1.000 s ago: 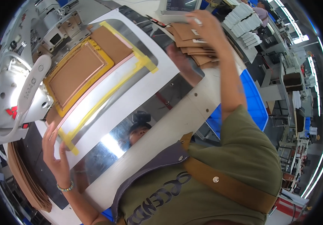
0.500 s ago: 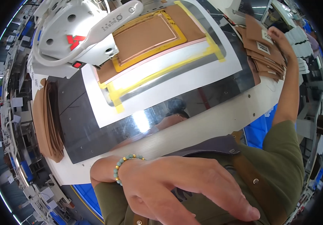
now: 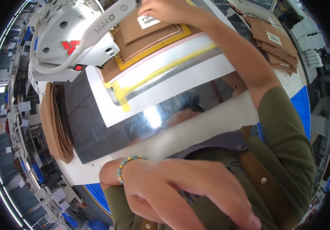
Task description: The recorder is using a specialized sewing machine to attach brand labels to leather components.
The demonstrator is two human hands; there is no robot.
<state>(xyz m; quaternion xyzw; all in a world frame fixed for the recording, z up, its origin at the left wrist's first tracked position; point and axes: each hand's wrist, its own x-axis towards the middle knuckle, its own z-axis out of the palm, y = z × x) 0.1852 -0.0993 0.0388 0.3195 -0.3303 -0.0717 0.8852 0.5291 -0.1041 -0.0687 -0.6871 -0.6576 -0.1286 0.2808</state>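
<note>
My right hand (image 3: pixel 168 10) is closed on a brown fabric piece (image 3: pixel 138 32) with a white label at its upper part. That piece lies over the brown middle of a yellow-edged rectangular template (image 3: pixel 178 41), beside the white machine head. My fingertips are at the label. Low in the view and close to the camera, my left hand (image 3: pixel 180 180) hangs in front of my body with a beaded bracelet at the wrist. Its thumb and fingers are spread apart and nothing shows between them; some fingertips run past the lower edge.
A white sewing machine head (image 3: pixel 63 36) stands at the upper left. Folded brown pieces (image 3: pixel 55 126) hang over the table's left side. More labelled brown pieces (image 3: pixel 262 32) are piled at the right. White sheet (image 3: pixel 165 90) and yellow tape surround the template on a shiny dark plate (image 3: pixel 96 142).
My right hand has moved left from the pile at the right to the template, bringing a labelled brown fabric piece along. My left hand stays in nearly the same place.
</note>
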